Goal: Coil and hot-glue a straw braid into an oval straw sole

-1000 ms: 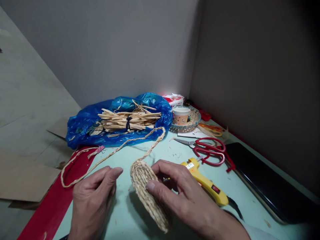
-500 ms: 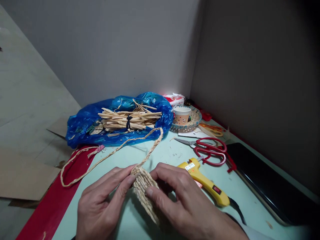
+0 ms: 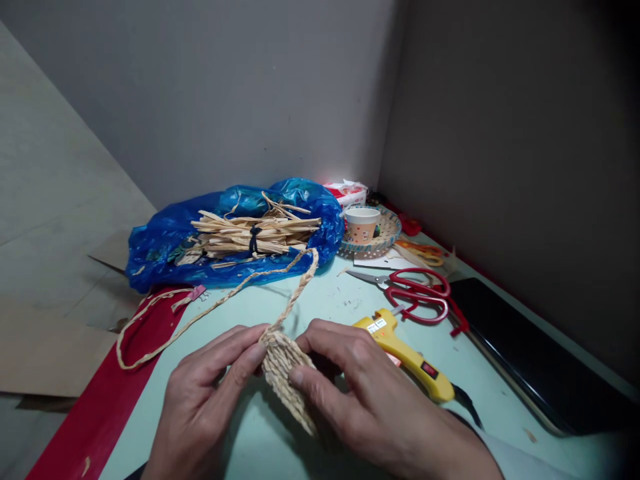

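Our left hand (image 3: 210,393) was pinched together, with the tips of thumb and forefinger closed on the upper end of a coiled straw braid (image 3: 285,367). Our right hand (image 3: 363,380) was clamped on the right edge of the same piece; its thumb pressed the front face, and the other fingers were partly hidden behind it.

The braid was therefore between our two hands, tilted, its lower end pointing down towards us. From its top, a twisted straw cord (image 3: 296,297) rose away to the edge of a blue plastic bag (image 3: 163,250), bent there, and ran leftward in a wide loop that turned back near a pink binder clip (image 3: 197,292).

Just beyond the right hand, a yellow glue gun (image 3: 410,357) lay on the pale green tabletop (image 3: 320,293), and behind it were red-handled scissors (image 3: 417,293). A black flat device (image 3: 530,347) lay farther right.

On the bag we saw a tied bundle of straw strips (image 3: 285,233). To its right, a paper cup (image 3: 361,227) stood in a round woven basket (image 3: 395,233). Grey walls (image 3: 240,87) met in a corner behind.
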A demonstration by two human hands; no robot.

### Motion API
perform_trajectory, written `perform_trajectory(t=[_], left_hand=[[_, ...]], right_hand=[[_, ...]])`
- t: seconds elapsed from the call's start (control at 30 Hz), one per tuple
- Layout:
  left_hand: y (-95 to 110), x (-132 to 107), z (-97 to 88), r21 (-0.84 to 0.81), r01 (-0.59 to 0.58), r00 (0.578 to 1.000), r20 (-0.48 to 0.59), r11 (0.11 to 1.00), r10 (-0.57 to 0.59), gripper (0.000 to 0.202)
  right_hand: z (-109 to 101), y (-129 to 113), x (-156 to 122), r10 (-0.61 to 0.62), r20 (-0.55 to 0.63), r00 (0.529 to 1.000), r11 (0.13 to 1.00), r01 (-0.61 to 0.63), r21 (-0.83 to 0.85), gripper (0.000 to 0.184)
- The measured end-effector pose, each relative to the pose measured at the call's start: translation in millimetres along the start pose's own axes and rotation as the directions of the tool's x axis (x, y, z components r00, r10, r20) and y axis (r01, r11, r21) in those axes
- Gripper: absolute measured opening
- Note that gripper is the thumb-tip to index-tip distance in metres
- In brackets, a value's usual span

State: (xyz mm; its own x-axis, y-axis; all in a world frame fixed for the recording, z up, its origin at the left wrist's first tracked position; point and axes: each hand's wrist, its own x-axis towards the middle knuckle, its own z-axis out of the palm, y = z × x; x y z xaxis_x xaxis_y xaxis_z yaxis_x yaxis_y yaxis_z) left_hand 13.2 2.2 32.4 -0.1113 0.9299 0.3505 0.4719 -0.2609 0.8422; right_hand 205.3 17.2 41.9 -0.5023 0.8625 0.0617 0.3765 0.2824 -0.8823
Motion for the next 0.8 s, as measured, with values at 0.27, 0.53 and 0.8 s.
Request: perform_trajectory(t=[0.27, 0.53, 0.8], left_hand=[[-6.3, 6.1, -11.4, 0.322, -0.416, 0.898, 0.289, 0.85, 0.331, 0.025], [-5.4, 1.1, -11.4, 0.363, -0.593, 0.801, 0.362, 0.719, 0.478, 0.036], [-2.5, 2.0, -13.1, 0.279, -0.596, 0.775, 0.444, 0.753, 0.45, 0.041]], right_hand=[[0.8, 3.0, 0.0, -0.009, 0.042, 0.999, 0.998, 0.012, -0.061, 0.019], [0.6, 0.1, -2.1, 0.059, 0.064, 0.996, 0.997, -0.056, -0.055, 0.026], [0.2, -0.2, -3.0, 0.042, 0.133, 0.99, 0.998, -0.035, -0.054, 0.021]])
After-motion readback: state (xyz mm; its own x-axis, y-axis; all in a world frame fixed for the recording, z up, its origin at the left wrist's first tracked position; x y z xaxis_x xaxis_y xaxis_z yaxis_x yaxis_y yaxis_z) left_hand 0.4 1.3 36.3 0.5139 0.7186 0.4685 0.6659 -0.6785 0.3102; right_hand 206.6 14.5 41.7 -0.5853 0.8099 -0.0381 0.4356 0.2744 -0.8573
